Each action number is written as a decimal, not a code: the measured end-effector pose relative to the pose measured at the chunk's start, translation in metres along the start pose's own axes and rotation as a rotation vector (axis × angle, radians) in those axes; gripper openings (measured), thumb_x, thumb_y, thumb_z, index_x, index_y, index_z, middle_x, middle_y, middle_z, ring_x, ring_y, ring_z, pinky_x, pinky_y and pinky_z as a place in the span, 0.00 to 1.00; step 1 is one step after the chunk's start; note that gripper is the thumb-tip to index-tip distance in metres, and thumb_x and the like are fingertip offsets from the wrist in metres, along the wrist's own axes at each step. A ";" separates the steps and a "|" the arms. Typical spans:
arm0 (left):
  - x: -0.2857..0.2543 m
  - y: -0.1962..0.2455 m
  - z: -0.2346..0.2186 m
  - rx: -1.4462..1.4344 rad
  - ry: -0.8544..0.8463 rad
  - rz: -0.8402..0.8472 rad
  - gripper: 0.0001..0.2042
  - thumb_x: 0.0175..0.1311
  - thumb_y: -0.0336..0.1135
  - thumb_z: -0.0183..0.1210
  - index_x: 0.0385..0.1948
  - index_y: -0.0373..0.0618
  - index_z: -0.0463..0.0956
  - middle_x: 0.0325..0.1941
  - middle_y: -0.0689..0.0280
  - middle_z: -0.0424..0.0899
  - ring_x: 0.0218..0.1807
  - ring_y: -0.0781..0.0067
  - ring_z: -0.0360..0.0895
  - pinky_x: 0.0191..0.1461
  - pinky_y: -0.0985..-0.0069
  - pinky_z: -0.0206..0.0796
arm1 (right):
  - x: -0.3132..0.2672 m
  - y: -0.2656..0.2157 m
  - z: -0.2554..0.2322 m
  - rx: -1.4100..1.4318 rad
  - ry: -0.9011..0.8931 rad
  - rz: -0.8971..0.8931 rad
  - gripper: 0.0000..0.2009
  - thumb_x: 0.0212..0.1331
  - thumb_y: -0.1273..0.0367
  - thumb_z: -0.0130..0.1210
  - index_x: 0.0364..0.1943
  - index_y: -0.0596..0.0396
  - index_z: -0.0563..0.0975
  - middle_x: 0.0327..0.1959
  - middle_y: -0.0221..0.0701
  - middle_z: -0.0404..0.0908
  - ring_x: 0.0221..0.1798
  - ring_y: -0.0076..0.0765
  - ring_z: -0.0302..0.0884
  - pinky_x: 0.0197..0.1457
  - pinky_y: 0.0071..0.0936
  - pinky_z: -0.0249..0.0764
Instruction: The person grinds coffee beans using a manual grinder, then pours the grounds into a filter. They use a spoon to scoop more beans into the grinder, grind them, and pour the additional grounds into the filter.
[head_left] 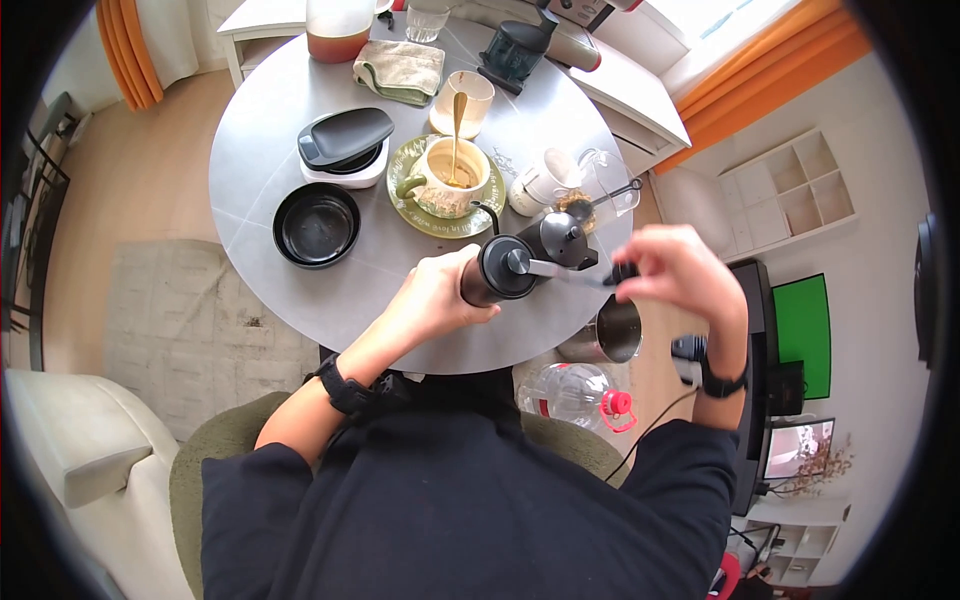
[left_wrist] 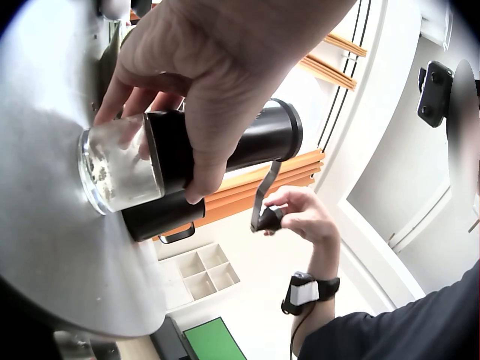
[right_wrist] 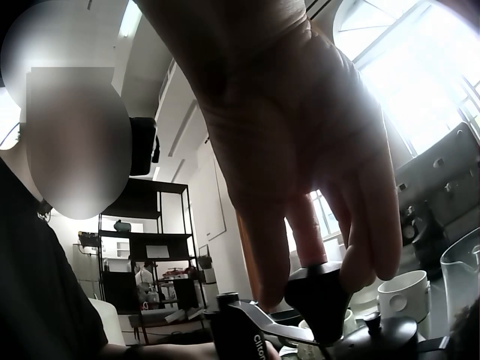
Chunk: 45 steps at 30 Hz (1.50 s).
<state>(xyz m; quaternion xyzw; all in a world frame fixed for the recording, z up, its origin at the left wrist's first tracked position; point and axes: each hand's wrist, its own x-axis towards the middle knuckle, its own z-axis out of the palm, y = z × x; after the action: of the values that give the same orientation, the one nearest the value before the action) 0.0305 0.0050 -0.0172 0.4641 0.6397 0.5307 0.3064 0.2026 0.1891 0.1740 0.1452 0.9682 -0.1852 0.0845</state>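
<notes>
A black hand coffee grinder (head_left: 490, 285) stands at the table's near side, its crank swung out to the right. My left hand (head_left: 435, 292) grips its body, fingers on the far side and thumb on the near side. In the left wrist view, the grinder's clear lower jar (left_wrist: 120, 166) meets the tabletop, with some dark bits inside. My right hand (head_left: 690, 275) pinches the black crank knob (right_wrist: 319, 300) from above, between thumb and fingers. Right behind the crank sits a black gooseneck kettle (head_left: 553, 243) with a knobbed lid.
Beyond the grinder, a green-handled cup (head_left: 440, 190) with a gold spoon stands on a green saucer (head_left: 418, 222). To the left are a black bowl (head_left: 316, 225) and a scale (head_left: 365, 178) bearing a dark scoop-shaped tray. A plastic bottle (head_left: 570, 393) lies below the table's right edge.
</notes>
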 end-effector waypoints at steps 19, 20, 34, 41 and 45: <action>-0.002 0.006 -0.002 0.096 0.010 -0.026 0.24 0.39 0.33 0.74 0.41 0.36 0.76 0.39 0.58 0.84 0.42 0.68 0.82 0.49 0.72 0.72 | 0.163 -0.125 0.051 -0.387 0.126 -0.711 0.15 0.49 0.64 0.64 0.38 0.57 0.75 0.33 0.35 0.76 0.37 0.45 0.78 0.41 0.39 0.77; -0.002 0.005 -0.002 0.083 0.017 -0.009 0.23 0.39 0.34 0.73 0.40 0.38 0.75 0.38 0.58 0.83 0.42 0.63 0.81 0.48 0.69 0.72 | 0.177 -0.107 0.042 -0.293 0.167 -0.646 0.16 0.50 0.62 0.64 0.38 0.56 0.75 0.34 0.34 0.78 0.38 0.47 0.78 0.42 0.42 0.75; -0.003 0.002 -0.001 0.004 0.020 0.023 0.20 0.41 0.35 0.71 0.36 0.43 0.73 0.32 0.58 0.82 0.36 0.60 0.80 0.45 0.67 0.71 | -0.030 -0.040 0.013 -0.162 -0.130 -0.068 0.20 0.40 0.67 0.69 0.35 0.54 0.71 0.30 0.36 0.75 0.35 0.44 0.77 0.38 0.36 0.73; -0.003 0.006 -0.004 0.049 -0.018 -0.030 0.18 0.45 0.35 0.68 0.37 0.44 0.73 0.34 0.59 0.83 0.39 0.61 0.81 0.46 0.68 0.70 | 0.002 -0.129 0.056 -0.241 -0.231 -0.811 0.10 0.50 0.68 0.58 0.33 0.55 0.69 0.28 0.32 0.69 0.29 0.38 0.75 0.33 0.33 0.74; -0.005 0.012 -0.009 -0.163 -0.060 -0.013 0.19 0.44 0.30 0.71 0.40 0.40 0.77 0.36 0.63 0.85 0.38 0.72 0.81 0.45 0.72 0.73 | 0.081 -0.154 0.061 -0.371 -0.055 -0.964 0.11 0.52 0.66 0.59 0.33 0.55 0.71 0.29 0.34 0.72 0.30 0.41 0.78 0.30 0.36 0.75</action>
<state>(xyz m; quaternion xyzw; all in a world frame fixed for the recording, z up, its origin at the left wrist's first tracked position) 0.0280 -0.0031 -0.0038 0.4492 0.5877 0.5649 0.3657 0.0846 0.0489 0.1516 -0.3398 0.9391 -0.0323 0.0395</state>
